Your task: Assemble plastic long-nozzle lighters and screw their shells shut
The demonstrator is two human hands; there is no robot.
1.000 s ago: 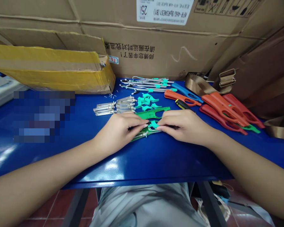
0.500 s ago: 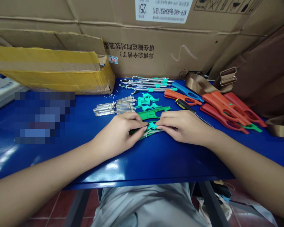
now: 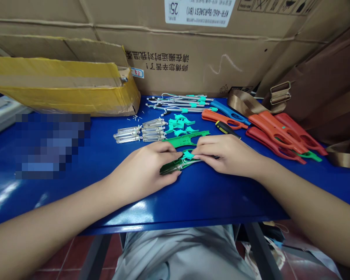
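My left hand (image 3: 150,165) grips the left end of a green plastic lighter shell half (image 3: 166,167), index finger on the far side and thumb on the near side. A clear fuel tank (image 3: 175,168) lies inside this shell, partly hidden. My right hand (image 3: 221,155) pinches a turquoise trigger piece (image 3: 188,154) seated over the shell's middle, with thin white wire beside it. Just beyond my fingers lies a second green shell half (image 3: 186,140). Loose turquoise trigger pieces (image 3: 179,122) and several clear fuel tanks (image 3: 154,130) sit behind my left hand.
Metal rods with wires (image 3: 183,103) lie at the back. Orange and red lighter shells (image 3: 277,130), a blue shell (image 3: 230,112) and a yellow-black screwdriver (image 3: 226,128) are on the right. A taped cardboard box (image 3: 76,97) stands back left on the blue table (image 3: 177,206).
My left thumb has moved down and apart from the index finger, so more of the shell and its clear tank shows. My right hand keeps its pinch on the trigger piece.
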